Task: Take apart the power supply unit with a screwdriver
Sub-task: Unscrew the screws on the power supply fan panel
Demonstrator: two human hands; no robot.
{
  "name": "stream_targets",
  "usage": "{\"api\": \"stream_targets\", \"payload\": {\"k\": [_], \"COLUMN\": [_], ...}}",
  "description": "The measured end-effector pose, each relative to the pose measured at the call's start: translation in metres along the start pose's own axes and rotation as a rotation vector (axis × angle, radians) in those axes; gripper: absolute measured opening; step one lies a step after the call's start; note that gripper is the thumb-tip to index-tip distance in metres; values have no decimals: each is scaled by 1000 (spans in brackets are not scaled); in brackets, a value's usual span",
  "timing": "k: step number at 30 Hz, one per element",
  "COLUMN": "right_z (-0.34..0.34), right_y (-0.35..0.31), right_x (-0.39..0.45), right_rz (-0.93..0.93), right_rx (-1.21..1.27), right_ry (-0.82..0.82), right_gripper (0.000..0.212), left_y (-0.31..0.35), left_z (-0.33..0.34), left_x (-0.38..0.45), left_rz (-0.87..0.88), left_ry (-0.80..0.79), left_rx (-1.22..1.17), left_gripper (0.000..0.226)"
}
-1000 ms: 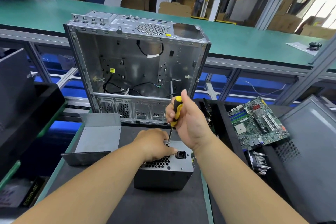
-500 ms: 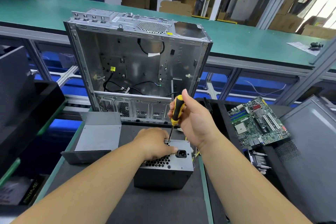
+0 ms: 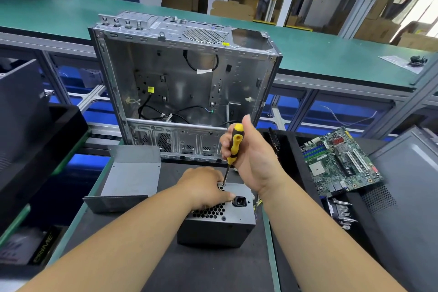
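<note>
A grey power supply unit [image 3: 222, 227] stands on the black mat, its vented face with the black power socket turned up. My left hand [image 3: 203, 187] lies over the top of the unit and grips it, thumb beside the socket. My right hand [image 3: 251, 156] grips a screwdriver [image 3: 233, 144] with a yellow and black handle, held nearly upright. The shaft's tip sits on the unit's top face near the far edge, just beyond my left hand's fingers. The screw under the tip is too small to make out.
An empty silver computer case [image 3: 184, 83] stands open right behind the unit. A bent grey metal cover [image 3: 132, 178] lies to the left. A green motherboard [image 3: 341, 161] rests on a black bin at the right, beside a dark case panel [image 3: 412, 197]. A green conveyor [image 3: 331, 52] runs across the back.
My right hand has shifted slightly around the screwdriver handle while the tip stays at the same spot on the unit. My left hand and the unit have not moved.
</note>
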State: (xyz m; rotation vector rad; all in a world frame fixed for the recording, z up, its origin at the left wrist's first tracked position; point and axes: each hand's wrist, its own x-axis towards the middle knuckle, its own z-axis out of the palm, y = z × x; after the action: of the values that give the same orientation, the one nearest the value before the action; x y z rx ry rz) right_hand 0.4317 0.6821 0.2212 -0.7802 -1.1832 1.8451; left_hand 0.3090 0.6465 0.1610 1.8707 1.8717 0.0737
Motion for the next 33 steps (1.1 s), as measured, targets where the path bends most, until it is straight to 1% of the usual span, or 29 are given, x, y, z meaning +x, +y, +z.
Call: {"api": "stream_targets", "payload": {"k": [2,4,10,15,17,19,21,23,24,29,33], "right_z": [-1,-1,3,8,8,7,6,3,2,4,7], "right_y": [1,0,-5,-2,-1,-2,-2,-1,-1,-6,-5], "right_x": [-2,-3,-1,2,3,2,0,-2,-3,-1,1], "right_rz": [-21,-39,12,1,-12,-16,-11,-29,-35,17,33], "right_rx": [-39,-58,-140,-55,-30,-1,-5,-50,-64,-80,-68], "right_ry": [31,43,59,5,-9,-39,-76,-77,-66,1,6], "right_gripper": [35,33,53,66,66,61,48,35,34,50,58], "left_y": [0,0,-1,0,0,-1,-1,-1,-1,-1,-2], "left_z": [0,0,0,0,-1,0,0,0,0,1,1], "left_x": [0,0,1,0,0,0,0,0,1,2,2], "left_rz": [-5,1,33,38,41,37,33,26,24,38,38], "left_ry": [-3,-4,-2,7,11,10,5,1,0,-7,0], "left_rx": [-11,-9,23,17,18,18,16,10,10,30,17], "left_gripper": [41,41,39,42,41,42,41,40,39,44,39]}}
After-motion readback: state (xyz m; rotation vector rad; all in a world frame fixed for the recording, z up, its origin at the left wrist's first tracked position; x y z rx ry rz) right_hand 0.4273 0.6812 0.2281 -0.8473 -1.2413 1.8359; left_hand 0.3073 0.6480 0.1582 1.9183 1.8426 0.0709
